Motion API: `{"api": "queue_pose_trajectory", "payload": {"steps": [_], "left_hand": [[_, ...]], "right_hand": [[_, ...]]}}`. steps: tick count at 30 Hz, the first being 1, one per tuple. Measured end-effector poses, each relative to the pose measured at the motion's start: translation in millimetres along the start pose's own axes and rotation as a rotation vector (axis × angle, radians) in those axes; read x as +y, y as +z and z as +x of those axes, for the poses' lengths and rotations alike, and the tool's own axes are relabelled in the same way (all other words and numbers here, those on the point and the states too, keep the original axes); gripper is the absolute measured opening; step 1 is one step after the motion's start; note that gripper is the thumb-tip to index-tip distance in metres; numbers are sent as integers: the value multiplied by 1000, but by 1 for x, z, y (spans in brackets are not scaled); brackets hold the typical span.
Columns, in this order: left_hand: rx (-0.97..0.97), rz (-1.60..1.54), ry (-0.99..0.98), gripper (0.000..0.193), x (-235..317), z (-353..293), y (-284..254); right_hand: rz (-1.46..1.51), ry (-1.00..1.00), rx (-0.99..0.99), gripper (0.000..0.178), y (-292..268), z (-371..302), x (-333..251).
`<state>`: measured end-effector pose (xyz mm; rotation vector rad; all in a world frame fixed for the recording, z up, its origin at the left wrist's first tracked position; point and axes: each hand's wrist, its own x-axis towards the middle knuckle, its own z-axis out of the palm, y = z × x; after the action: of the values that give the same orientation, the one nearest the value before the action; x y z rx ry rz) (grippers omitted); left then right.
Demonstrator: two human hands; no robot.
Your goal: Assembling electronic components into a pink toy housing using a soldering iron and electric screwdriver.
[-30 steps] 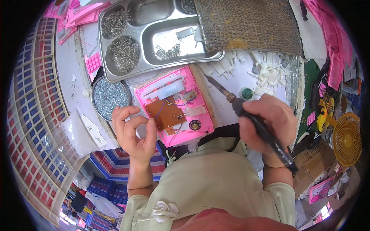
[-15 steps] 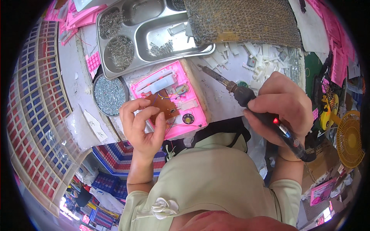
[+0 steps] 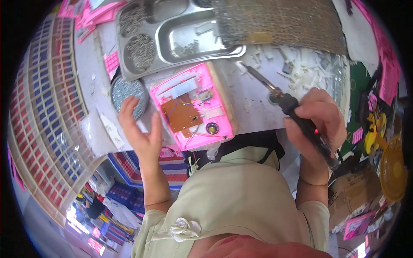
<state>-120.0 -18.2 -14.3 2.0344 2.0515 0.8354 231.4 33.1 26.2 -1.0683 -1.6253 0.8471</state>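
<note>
The right hand (image 3: 325,114) has its grip wrapped around a soldering iron (image 3: 289,104); the left hand (image 3: 143,138), grip released, hovers near small metal parts (image 3: 128,90) and a pink case (image 3: 226,127).

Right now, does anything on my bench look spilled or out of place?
The white plastic pieces look scattered: they lie jumbled on the bench right of the compartmented metal tray, rather than contained.

The left hand (image 3: 144,135) partly hides the round dish (image 3: 145,93) of blurred small pieces (image 3: 126,89).
</note>
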Motion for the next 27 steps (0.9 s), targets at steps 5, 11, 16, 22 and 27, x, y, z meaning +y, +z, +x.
{"api": "queue_pose_trajectory", "payload": {"steps": [5, 11, 16, 22, 27], "left_hand": [[-201, -18, -85, 49, 1, -12, -6], [-220, -87, -207, 29, 4, -18, -4], [-250, -37, 17, 15, -2, -9, -10], [-183, -367, 142, 18, 20, 8, 11], [-59, -448, 215, 16, 28, 25, 27]], "right_hand": [[36, -4, -30, 30, 4, -7, 4], [75, -34, -81, 30, 13, -6, -5], [69, -67, -86, 31, 23, -9, -10], [86, -40, -80, 34, 35, -9, -19], [208, 168, 72, 34, 45, -12, -28]]}}
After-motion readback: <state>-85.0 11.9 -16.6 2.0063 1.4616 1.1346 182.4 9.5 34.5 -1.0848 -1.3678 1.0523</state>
